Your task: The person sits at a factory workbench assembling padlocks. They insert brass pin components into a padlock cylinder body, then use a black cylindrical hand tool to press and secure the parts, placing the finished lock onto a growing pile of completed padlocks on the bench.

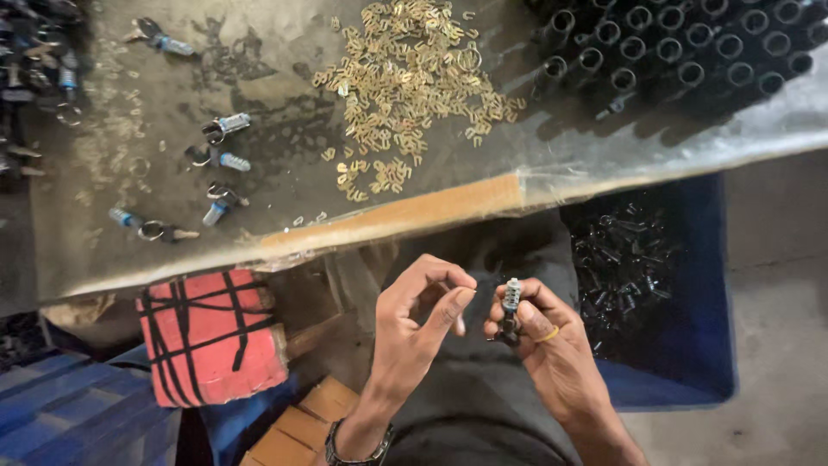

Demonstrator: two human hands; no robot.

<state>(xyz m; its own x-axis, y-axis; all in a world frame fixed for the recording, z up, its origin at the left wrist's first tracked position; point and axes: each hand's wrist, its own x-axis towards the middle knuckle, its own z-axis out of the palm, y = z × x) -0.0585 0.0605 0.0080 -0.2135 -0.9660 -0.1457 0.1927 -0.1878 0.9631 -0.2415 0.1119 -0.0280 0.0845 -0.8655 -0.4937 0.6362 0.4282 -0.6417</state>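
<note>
Right hand [539,332] pinches a small grey ribbed metal cylinder with dark key end [511,306], held upright below the worn grey worktable [259,185] edge. Left hand [418,315] just beside it, thumb and forefinger curled together, contents indiscernible. Heap of small brass clips [405,86] on the table above.

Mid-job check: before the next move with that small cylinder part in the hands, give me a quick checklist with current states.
1. Right hand grips the small ridged metal cylinder upright: ok.
2. Left hand close beside it, fingers pinched together: ok.
3. Whether the left fingers hold a brass clip: cannot tell, too small.
4. Supply of brass clips piled on the worktable: ok.
5. Finished cylinders with key rings lying apart from the pile: ok.
6. Blue bin of dark parts by the right hand, not blocked: ok.
</note>
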